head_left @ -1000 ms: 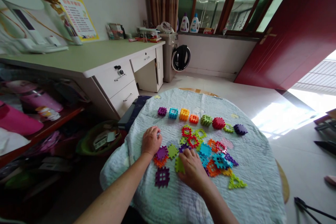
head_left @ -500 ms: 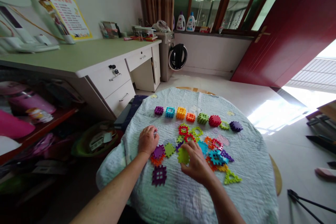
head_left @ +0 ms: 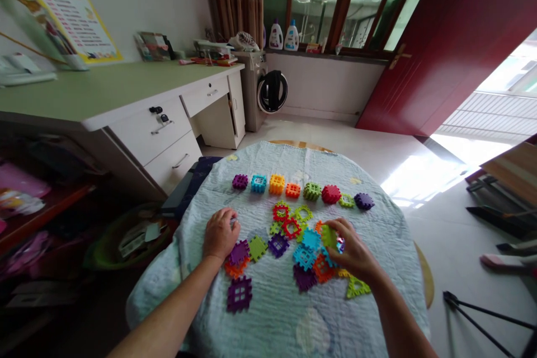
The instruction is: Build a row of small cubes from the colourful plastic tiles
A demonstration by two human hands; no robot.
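Note:
My left hand (head_left: pixel 221 233) rests on the cloth at the left with its fingers curled; whatever may be inside them is hidden. Right beside it lie a purple square tile (head_left: pixel 239 253), an orange tile (head_left: pixel 235 269) and a green square tile (head_left: pixel 258 248). A dark purple window tile (head_left: pixel 239 294) sits nearer me. My right hand (head_left: pixel 350 249) pinches a yellow-green tile (head_left: pixel 329 236) between thumb and fingers, over the right-hand pile. That pile holds blue tiles (head_left: pixel 305 257), an orange window tile (head_left: pixel 323 268), a dark purple tile (head_left: pixel 305 277) and a green triangular piece (head_left: pixel 357 287).
Along the far side of the cloth-covered round table (head_left: pixel 277 324) runs a row of several small cubes, among them a yellow cube (head_left: pixel 277 184) and a red one (head_left: pixel 331 194). Red frame tiles (head_left: pixel 291 228) lie mid-table near a purple frame tile (head_left: pixel 278 244). A desk (head_left: pixel 126 89) stands left.
My right hand has carried the yellow-green tile rightward, from mid-table to over the right-hand pile. My left hand stays beside the purple tile. The view has turned slightly right.

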